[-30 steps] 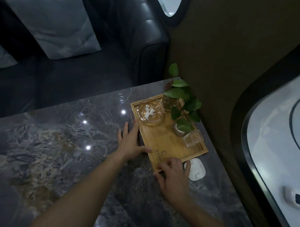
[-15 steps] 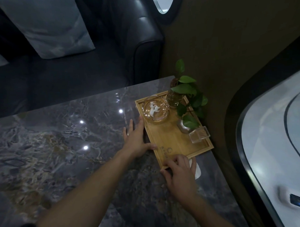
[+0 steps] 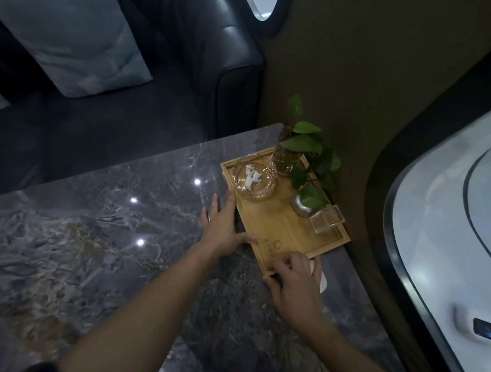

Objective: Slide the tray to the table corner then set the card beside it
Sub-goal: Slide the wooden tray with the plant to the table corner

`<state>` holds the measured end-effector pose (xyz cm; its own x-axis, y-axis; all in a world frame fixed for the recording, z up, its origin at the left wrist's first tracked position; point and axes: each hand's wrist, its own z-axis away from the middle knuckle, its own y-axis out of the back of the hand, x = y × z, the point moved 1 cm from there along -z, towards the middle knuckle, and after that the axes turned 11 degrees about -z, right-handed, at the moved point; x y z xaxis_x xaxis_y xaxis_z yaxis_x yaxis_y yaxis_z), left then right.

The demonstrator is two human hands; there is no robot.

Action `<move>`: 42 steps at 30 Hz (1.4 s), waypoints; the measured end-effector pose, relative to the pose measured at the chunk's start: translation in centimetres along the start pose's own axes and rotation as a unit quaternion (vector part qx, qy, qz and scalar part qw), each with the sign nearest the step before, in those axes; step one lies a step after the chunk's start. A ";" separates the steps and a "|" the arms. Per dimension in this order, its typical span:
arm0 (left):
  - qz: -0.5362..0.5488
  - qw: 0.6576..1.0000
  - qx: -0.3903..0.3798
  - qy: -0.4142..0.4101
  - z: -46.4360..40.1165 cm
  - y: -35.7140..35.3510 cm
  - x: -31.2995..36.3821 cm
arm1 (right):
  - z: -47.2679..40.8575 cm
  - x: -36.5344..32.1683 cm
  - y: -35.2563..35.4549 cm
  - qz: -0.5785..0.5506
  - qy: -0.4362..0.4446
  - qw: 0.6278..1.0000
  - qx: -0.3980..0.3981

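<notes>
Sitting at the far right corner of the dark grey veined marble counter (image 3: pixel 101 246): a rectangular light bamboo tray (image 3: pixel 285 234) with a low raised rim and a printed logo near its front edge. Carrying a round clear glass ashtray (image 3: pixel 256 180), a leafy green plant in a glass vase (image 3: pixel 286 159) and a small clear square box (image 3: pixel 327 219). Lying flat and open against the tray's left rim: the left hand (image 3: pixel 223 225). Resting half-curled on the tray's near corner, gripping nothing clearly: the right hand (image 3: pixel 293 284), partly covering a white rounded card (image 3: pixel 321 280) just beside the tray's front edge.
</notes>
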<state>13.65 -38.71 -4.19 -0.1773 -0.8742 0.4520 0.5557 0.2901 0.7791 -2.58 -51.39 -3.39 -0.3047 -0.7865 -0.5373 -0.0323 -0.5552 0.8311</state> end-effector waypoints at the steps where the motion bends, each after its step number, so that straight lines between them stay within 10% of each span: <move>1: -0.003 1.000 -0.001 0.001 -0.1 0.1 0.1 | 0.0 0.0 0.0 0.000 0.000 1.000 0.000; 24: -0.039 0.999 -0.007 -0.037 -1.4 0.9 -0.6 | -0.2 -0.2 -0.4 -0.001 0.006 1.000 0.007; 31: -0.024 0.982 0.120 -0.147 2.6 0.7 -2.0 | 0.6 -0.1 -0.1 0.010 0.063 0.998 0.003; 42: -0.201 0.953 0.199 -0.104 16.3 -1.4 -7.3 | 5.2 -5.8 -1.0 0.088 0.176 0.979 -0.048</move>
<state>0.88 -26.37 -1.52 -0.4911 -0.8619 0.1259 0.0637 0.1086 0.9920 -5.71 -44.85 -0.35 0.0495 -0.9076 -0.4168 0.0865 -0.4119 0.9071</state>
